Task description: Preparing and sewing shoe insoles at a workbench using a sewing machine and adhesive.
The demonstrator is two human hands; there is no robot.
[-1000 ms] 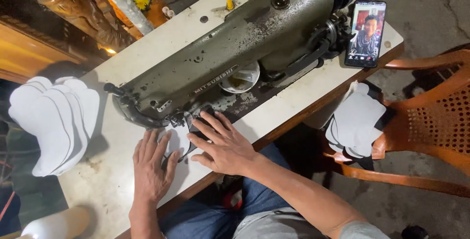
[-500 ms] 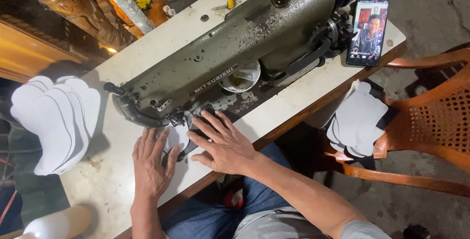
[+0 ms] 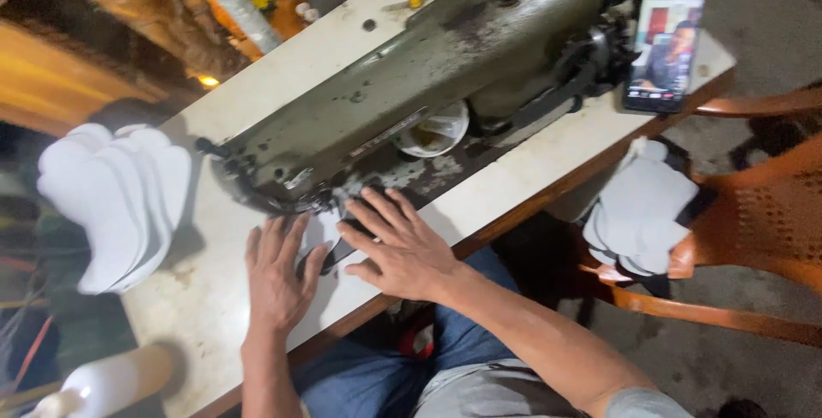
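A: Your left hand (image 3: 276, 274) and right hand (image 3: 401, 242) both lay flat, fingers spread, pressing the white cut piece (image 3: 324, 234) onto the surface (image 3: 214, 298) right under the head of the sewing machine (image 3: 411, 92). Neither was closed on anything.

B: So where was the risk?

A: Your right fingertips (image 3: 353, 208) sat very close to the needle end; I couldn't see the needle itself. If the fabric had fed quickly, I judged a finger could have been drawn under. Uneven pressure might also have skewed the seam. The phone (image 3: 664, 50) propped beside the machine was playing, and could have pulled your eyes away.
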